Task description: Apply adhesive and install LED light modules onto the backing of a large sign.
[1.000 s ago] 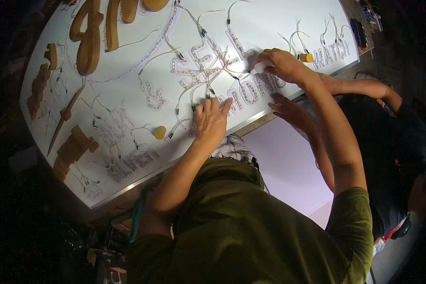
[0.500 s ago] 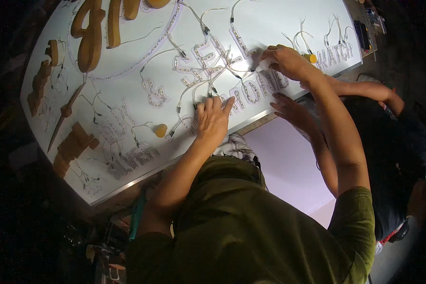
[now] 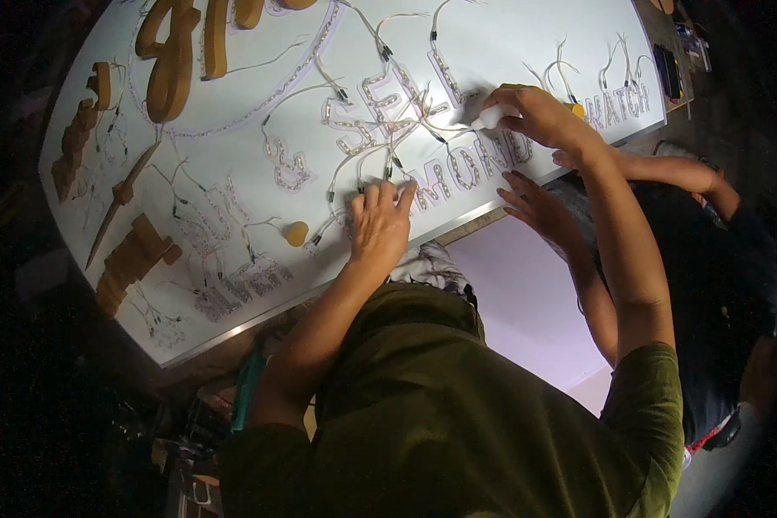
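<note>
Olive-green cloth fills the near edge, the person's own shoulders, and from there both forearms run up onto the white sign panel (image 3: 509, 52) that lies flat on the table. Left hand (image 3: 380, 226) sits on the panel's near edge, palm down, fingers spread and flat, gripping nothing, just pinning the board and the wires (image 3: 380, 151) beside the small lit modules. Right of it, a second person's hand (image 3: 531, 200) rests open on the same near edge, fingers splayed over the outlined letters (image 3: 466, 164); that arm belongs to somebody in dark clothes on the right. Further up the panel, the right hand (image 3: 540, 116) is curled shut around a small white tube (image 3: 489, 116), its tip pressed down by the upper row of letters, where the wire runs meet. Just beyond that hand, a yellow cap (image 3: 578, 110) peeks out. Far left of the panel, wooden letter shapes (image 3: 177, 60) lie well apart from the work.

To do this well, I'd judge: hold the tube low and steady, keep the tip on the letter outline, and let the flat left hand hold the board from sliding. Light pressure, so the wires stay seated and nothing smears across neighbouring modules.
</note>
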{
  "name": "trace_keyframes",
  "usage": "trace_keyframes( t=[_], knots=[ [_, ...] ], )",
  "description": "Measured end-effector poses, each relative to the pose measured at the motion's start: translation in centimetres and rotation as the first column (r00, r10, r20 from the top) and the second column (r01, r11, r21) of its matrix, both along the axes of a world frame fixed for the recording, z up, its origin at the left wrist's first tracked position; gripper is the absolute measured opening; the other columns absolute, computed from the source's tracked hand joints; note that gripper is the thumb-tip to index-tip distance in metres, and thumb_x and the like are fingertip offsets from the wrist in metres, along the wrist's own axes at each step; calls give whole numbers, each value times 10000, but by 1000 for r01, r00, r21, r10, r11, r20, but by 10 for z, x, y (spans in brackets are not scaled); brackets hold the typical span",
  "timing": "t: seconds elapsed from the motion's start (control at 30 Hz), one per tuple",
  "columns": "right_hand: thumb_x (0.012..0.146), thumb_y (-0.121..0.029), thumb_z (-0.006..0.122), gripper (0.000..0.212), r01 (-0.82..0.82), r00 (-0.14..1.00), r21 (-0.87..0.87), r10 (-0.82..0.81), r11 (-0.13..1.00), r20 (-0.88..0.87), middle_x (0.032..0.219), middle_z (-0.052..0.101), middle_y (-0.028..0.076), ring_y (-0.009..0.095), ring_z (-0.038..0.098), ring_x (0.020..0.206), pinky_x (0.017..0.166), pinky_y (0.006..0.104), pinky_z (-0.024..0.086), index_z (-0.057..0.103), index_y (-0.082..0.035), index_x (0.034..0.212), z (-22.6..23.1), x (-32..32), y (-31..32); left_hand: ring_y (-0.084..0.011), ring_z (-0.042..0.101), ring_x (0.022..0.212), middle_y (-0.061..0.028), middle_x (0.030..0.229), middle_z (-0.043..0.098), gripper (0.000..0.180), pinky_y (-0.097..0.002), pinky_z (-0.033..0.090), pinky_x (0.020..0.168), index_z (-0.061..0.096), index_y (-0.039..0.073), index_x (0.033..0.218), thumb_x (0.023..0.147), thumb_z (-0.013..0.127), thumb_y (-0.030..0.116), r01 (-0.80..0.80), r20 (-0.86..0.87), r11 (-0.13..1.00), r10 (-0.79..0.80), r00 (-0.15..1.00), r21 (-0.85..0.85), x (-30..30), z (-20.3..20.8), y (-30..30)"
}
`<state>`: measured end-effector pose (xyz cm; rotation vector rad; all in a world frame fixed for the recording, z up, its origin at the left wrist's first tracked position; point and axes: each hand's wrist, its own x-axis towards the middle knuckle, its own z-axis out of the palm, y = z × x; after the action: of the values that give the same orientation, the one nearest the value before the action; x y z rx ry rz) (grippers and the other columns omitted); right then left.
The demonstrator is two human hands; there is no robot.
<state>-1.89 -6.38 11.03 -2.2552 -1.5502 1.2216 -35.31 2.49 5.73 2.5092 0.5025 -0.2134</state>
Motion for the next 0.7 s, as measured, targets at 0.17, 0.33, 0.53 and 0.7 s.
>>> trace_keyframes(
  t=[0.17,0.33,0.53,0.7],
  knots=[
    [858,-23,730,382,23,999,1,-23,1000,-40,1204,711,127,349,659,1147,1001,433,523,694,-119,1226,-2,-11,9,-275,529,1086,-93,1113,583,471,-444,374,950,641,124,1386,919,585,99,3,-28,1000,-3,1000,-10,-3,7,3],
    [866,-6,713,384,-51,996,27,53,998,-73,1217,709,161,358,672,1141,999,423,527,682,-60,1245,-8,-16,14,-273,526,1086,-93,1111,571,472,-448,372,949,637,126,1391,923,582,97,-8,-5,1000,8,1000,6,-6,3,0],
    [865,-21,721,391,-49,997,-10,48,999,-66,1249,706,141,356,667,1151,1009,432,527,680,-68,1251,-13,-22,18,-283,521,1067,-95,1105,565,479,-452,371,931,636,120,1391,915,586,94,-9,18,1000,9,1000,4,-8,2,0],
    [862,-27,727,400,-59,997,-10,58,998,-48,1273,699,140,357,661,1161,1019,437,525,684,-81,1256,-22,-26,19,-291,515,1066,-106,1096,564,490,-451,371,915,634,105,1390,902,595,84,-8,30,1000,9,999,-17,-7,3,1]
  ],
)
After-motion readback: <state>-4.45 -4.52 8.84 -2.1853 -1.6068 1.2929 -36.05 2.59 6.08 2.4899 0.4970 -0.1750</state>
